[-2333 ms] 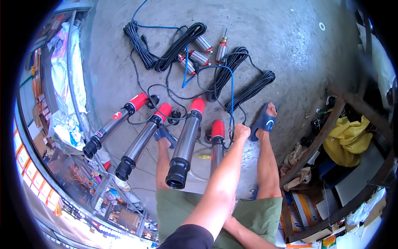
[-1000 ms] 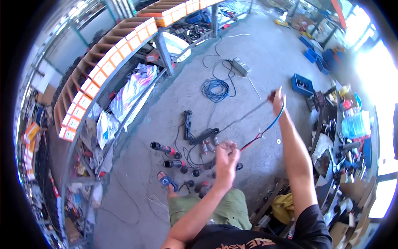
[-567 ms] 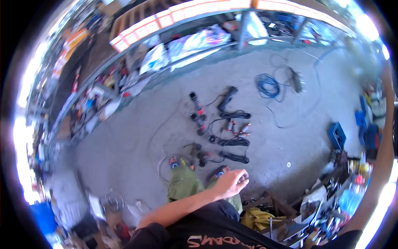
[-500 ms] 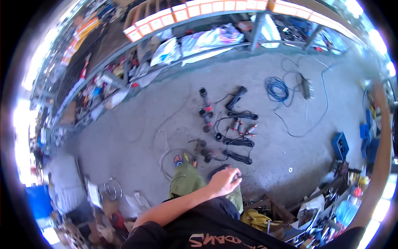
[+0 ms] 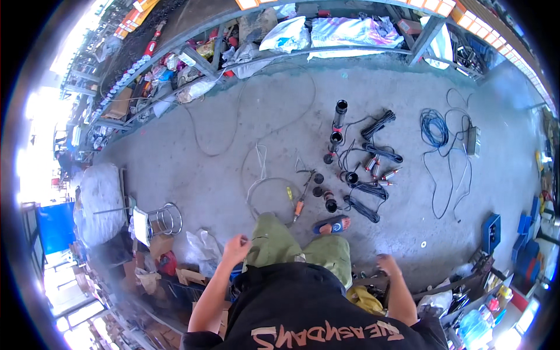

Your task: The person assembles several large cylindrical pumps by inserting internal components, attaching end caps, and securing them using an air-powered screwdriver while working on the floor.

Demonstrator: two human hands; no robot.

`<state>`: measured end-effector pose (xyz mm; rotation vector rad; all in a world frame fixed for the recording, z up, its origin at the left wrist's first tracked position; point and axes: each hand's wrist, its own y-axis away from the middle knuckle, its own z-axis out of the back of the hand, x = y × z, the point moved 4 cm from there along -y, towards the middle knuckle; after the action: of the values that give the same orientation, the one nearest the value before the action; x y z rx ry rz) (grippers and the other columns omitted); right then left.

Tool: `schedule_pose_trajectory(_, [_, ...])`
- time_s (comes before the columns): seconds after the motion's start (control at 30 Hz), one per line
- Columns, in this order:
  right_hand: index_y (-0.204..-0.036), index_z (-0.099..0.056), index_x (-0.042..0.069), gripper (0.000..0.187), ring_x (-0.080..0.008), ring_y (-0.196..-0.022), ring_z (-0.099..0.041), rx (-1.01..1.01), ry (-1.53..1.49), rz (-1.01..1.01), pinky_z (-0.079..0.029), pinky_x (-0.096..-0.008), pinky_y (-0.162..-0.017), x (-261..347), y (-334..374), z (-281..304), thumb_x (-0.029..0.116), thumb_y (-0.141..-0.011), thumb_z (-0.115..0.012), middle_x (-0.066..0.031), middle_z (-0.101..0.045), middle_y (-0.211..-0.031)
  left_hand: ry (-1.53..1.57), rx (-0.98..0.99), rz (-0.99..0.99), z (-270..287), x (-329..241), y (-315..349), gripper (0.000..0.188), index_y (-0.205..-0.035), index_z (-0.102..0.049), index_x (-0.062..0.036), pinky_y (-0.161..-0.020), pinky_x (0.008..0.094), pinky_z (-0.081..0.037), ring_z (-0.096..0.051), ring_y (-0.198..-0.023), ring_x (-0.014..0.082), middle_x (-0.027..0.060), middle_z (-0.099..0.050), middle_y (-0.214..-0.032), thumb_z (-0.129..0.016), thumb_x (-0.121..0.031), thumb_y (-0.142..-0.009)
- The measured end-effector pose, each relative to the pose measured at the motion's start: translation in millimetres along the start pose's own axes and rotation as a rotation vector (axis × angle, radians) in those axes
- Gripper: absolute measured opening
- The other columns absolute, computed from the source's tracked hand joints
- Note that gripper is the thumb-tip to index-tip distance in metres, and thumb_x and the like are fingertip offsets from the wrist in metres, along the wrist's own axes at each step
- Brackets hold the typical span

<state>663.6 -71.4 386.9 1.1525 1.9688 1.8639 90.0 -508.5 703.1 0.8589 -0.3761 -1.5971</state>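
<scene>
My left hand (image 5: 237, 248) is beside my left trouser leg, fingers curled in, with nothing visible in it. Apart from my right thigh, my right hand (image 5: 387, 265) hangs over the clutter at the lower right, its fingers loosely apart and holding nothing I can see. On the floor ahead of my feet lie several black cylinders (image 5: 340, 114) and bundles of black cable (image 5: 382, 153). Among the bundles are small metal cylinders with red ends (image 5: 373, 165). Nearer my feet lie an orange-handled tool (image 5: 299, 208) and a yellow-handled tool (image 5: 290, 193).
A blue cable coil (image 5: 434, 128) lies beside a grey box (image 5: 473, 142) at the right. Shelving with white sacks (image 5: 356, 34) runs along the far side. A blue crate (image 5: 491, 233) stands at right; a wire-ringed stool (image 5: 142, 226) and plastic-wrapped bundle (image 5: 100, 204) are at left.
My left hand has gone from in front of my body to my left side. My right arm has come down from far out at the right. The view has shifted.
</scene>
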Motion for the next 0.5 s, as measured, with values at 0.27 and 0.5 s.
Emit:
schedule_pose_trajectory(0.27, [-0.102,-0.071,0.002,0.018,-0.0146,-0.069,-0.070,-0.552,0.117,-0.020,-0.054,-0.0288,-0.058,6.8,28.4,-284.4,0.015,-0.093,-0.062,-0.0078,-0.074,-0.085,-0.090,-0.049,-0.065,120.0,98.6,-178.3,0.024,-0.097,-0.069,-0.0024,-0.074,0.0407,-0.055,-0.071,-0.078,0.0289,0.0159,-0.073,-0.087,-0.070,-0.025,-0.089])
schedule_pose_trajectory(0.5, [-0.099,-0.070,-0.001,0.024,-0.0214,-0.071,-0.072,-1.035,-0.053,0.003,-0.056,-0.0350,-0.068,35.7,-28.3,-477.7,0.020,-0.088,-0.066,-0.0134,-0.073,-0.078,0.147,0.263,-0.167,109.5,157.2,-427.1,0.010,-0.097,-0.060,-0.0039,-0.061,0.0262,-0.048,-0.060,-0.067,0.0094,0.0002,-0.062,-0.075,-0.062,-0.014,-0.098])
